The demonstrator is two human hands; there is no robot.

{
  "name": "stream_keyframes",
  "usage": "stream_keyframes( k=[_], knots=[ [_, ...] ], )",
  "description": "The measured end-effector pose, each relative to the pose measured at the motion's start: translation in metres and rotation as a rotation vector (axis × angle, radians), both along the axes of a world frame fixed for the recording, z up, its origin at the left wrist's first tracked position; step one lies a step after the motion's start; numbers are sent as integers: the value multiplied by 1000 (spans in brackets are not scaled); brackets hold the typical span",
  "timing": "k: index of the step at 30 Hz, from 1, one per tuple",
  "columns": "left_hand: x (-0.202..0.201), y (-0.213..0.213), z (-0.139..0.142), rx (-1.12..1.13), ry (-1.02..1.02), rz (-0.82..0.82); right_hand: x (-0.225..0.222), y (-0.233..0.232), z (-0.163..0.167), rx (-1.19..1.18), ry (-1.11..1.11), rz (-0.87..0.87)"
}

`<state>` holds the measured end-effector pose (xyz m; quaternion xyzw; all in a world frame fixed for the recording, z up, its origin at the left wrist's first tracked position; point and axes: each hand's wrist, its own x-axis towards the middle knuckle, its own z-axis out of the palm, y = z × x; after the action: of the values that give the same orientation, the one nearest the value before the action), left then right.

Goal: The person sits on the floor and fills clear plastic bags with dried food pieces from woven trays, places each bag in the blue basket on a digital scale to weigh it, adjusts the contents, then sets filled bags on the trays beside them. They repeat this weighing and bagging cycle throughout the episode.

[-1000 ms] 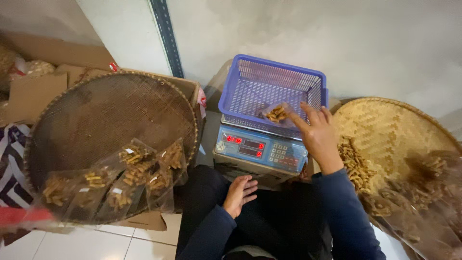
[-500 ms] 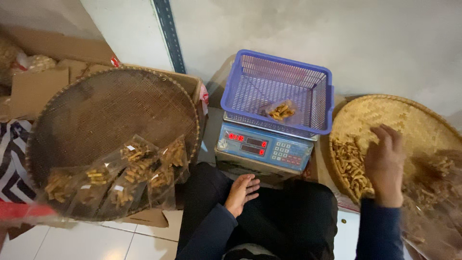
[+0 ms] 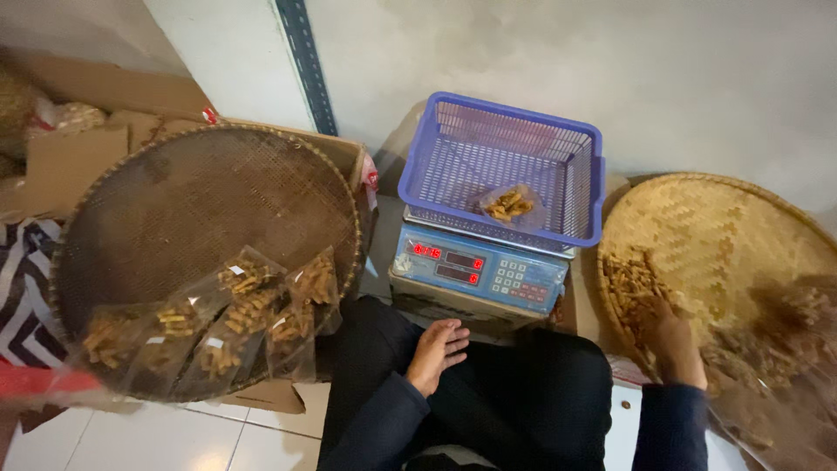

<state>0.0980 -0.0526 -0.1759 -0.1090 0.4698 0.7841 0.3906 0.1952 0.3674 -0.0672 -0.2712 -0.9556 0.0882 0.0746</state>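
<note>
Right hand lowered into bamboo tray snacks; basket holds one packet.

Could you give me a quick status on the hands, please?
Left hand open on lap. Right hand among loose fried sticks on pale woven tray, grip unclear.

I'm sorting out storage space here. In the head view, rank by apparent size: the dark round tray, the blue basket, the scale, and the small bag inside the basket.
1. Dark round tray
2. Blue basket
3. Scale, looking only slightly smaller than the basket, so this order is unsure
4. Small bag
</note>
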Motion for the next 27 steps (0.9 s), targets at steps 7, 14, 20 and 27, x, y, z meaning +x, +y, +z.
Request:
stream_keyframes(
  k=[7, 14, 20, 27],
  knots=[
    [2, 7, -3, -67, 71, 10, 0, -46, -32, 106, 405, -50],
    [-17, 31, 83, -253, 653, 137, -11, -116, -29, -99, 781, 31],
    [-87, 54, 184, -514, 1315, 493, -19, -156, -13, 38, 669, 208],
    [-155, 86, 202, -829, 1272, 45, -20, -175, 0, 208, 488, 212]
  ],
)
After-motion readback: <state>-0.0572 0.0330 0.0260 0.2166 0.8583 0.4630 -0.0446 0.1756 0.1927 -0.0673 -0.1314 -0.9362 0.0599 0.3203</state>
